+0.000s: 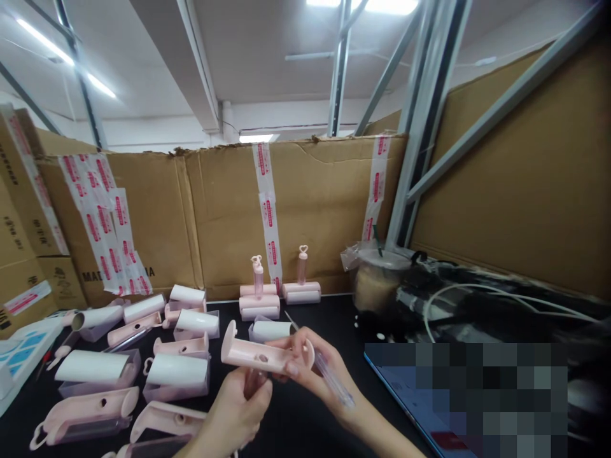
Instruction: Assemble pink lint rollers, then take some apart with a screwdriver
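Between my hands is a pink lint roller holder (261, 357), its curved open side facing me and a round hole in its middle. My left hand (233, 407) is closed around the handle beneath the holder; most of that handle is hidden by my fingers. My right hand (312, 383) grips the holder's right end with thumb and fingers. It also keeps a screwdriver (335, 383) with a clear handle tucked against the palm, its thin shaft pointing up and left. Just behind my right hand lies a white adhesive roll (271, 330) in a clear case.
White rolls (90, 367) in clear cases and pink holders (172, 416) lie at left. Assembled lint rollers (301, 291) stand by the cardboard wall (229, 216). A drink cup (379, 280), a white cable (458, 286) and a blue-edged device (396, 391) are at right.
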